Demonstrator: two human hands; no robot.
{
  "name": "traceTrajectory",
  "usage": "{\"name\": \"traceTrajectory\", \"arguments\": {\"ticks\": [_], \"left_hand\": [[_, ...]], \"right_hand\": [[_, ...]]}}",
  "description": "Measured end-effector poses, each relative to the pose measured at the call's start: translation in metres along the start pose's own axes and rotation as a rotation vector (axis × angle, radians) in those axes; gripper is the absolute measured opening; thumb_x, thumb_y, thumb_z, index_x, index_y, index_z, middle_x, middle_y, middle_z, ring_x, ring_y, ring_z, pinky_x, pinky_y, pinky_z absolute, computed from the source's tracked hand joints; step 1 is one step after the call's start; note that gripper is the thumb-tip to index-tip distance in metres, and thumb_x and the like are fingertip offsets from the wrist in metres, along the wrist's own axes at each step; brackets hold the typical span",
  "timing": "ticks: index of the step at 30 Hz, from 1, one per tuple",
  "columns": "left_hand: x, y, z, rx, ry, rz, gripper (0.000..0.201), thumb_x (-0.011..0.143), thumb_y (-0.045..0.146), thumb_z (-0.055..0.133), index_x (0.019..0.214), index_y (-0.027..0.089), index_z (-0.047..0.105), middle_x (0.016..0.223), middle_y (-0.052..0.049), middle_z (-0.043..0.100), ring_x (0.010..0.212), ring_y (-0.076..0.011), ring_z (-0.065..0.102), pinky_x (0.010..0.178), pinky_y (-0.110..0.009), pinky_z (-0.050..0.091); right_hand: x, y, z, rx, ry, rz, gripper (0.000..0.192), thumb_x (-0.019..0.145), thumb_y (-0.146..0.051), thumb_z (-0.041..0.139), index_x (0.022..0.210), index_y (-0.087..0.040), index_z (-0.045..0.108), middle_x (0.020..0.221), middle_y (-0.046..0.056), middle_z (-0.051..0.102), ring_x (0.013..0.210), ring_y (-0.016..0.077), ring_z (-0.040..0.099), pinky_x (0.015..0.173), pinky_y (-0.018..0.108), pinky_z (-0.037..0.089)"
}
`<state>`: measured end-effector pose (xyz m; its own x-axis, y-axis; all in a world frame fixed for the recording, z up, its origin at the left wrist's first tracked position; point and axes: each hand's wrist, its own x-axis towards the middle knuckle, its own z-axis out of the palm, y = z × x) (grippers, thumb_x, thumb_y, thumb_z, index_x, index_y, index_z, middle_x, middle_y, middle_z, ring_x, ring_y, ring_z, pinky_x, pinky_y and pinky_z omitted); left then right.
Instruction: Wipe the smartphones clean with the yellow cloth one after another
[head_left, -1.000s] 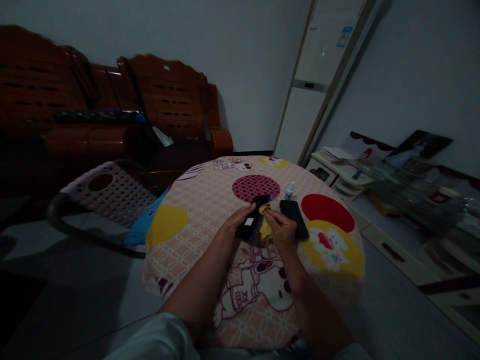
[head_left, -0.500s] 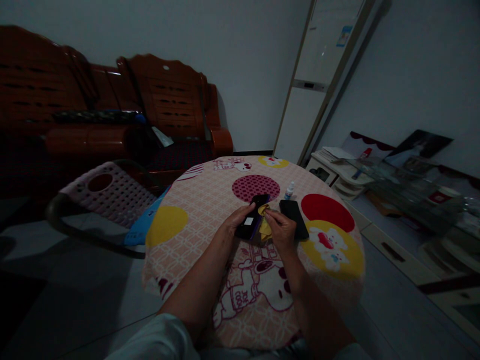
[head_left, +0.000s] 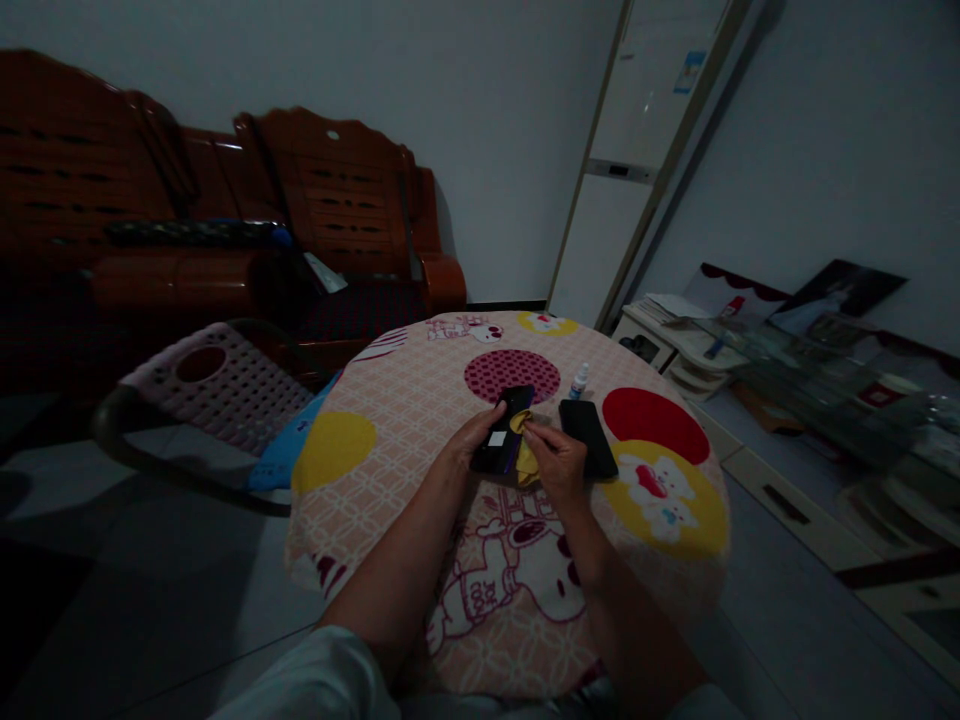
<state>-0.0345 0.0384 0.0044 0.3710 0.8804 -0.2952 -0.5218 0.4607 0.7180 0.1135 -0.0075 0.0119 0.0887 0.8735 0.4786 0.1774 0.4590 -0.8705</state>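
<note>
My left hand (head_left: 471, 437) grips a flat black phone (head_left: 489, 458) by its left side; it has a purple edge and a small white rectangle on its face. In my right hand (head_left: 561, 460) a yellow cloth (head_left: 528, 464) is pinched between the fingers, bunched against the phone's right edge. Just right of that hand lies a black flat case-like object (head_left: 589, 435) on the table. Behind it stands a small white bottle (head_left: 579, 380) with a blue label.
A patterned cloth covers the round table (head_left: 405, 430). On the left is a woven chair (head_left: 217, 385) with a blue bag (head_left: 289, 445), before a wooden sofa (head_left: 330, 190). A tall white cabinet-like unit (head_left: 615, 220) and a glass-topped stand (head_left: 817, 370) are at the right.
My right hand and the yellow cloth have shifted slightly left along the phone's edge. The phone has turned a little in my left hand.
</note>
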Motion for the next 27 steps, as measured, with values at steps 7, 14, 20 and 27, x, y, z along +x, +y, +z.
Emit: {"name": "traceTrajectory", "arguments": {"ticks": [7, 14, 20, 27], "left_hand": [[0.002, 0.005, -0.001, -0.260, -0.044, -0.150, 0.058, 0.086, 0.062, 0.040, 0.087, 0.010, 0.065, 0.074, -0.011, 0.069, 0.062, -0.0220, 0.066, 0.067, -0.036, 0.053], [-0.002, 0.006, 0.009, -0.329, -0.159, -0.144, 0.056, 0.086, 0.057, 0.042, 0.092, 0.007, 0.066, 0.084, -0.014, 0.071, 0.074, -0.0254, 0.068, 0.078, -0.040, 0.051], [-0.003, 0.003, 0.017, -0.358, -0.218, -0.068, 0.051, 0.089, 0.049, 0.040, 0.100, 0.006, 0.066, 0.090, -0.015, 0.070, 0.083, -0.0255, 0.067, 0.082, -0.039, 0.050], [-0.002, -0.002, 0.020, -0.391, -0.234, -0.112, 0.054, 0.085, 0.055, 0.045, 0.098, 0.007, 0.066, 0.088, -0.015, 0.070, 0.081, -0.0266, 0.067, 0.081, -0.041, 0.050]], "right_hand": [[-0.001, 0.006, 0.003, 0.019, -0.013, 0.061, 0.019, 0.076, -0.028, 0.065, 0.088, -0.019, 0.076, 0.088, 0.005, 0.075, 0.080, 0.0216, 0.070, 0.073, 0.031, 0.056], [0.005, 0.015, -0.001, -0.027, 0.032, 0.125, 0.020, 0.074, -0.029, 0.064, 0.086, -0.018, 0.076, 0.085, 0.006, 0.075, 0.078, 0.0216, 0.071, 0.071, 0.031, 0.056], [0.008, 0.018, -0.002, -0.053, 0.064, 0.108, 0.019, 0.072, -0.030, 0.065, 0.082, -0.019, 0.076, 0.083, 0.005, 0.076, 0.078, 0.0228, 0.071, 0.074, 0.034, 0.056], [0.007, 0.020, -0.003, -0.082, 0.050, 0.124, 0.019, 0.073, -0.028, 0.064, 0.083, -0.018, 0.076, 0.079, 0.005, 0.075, 0.073, 0.0219, 0.070, 0.069, 0.031, 0.056]]}}
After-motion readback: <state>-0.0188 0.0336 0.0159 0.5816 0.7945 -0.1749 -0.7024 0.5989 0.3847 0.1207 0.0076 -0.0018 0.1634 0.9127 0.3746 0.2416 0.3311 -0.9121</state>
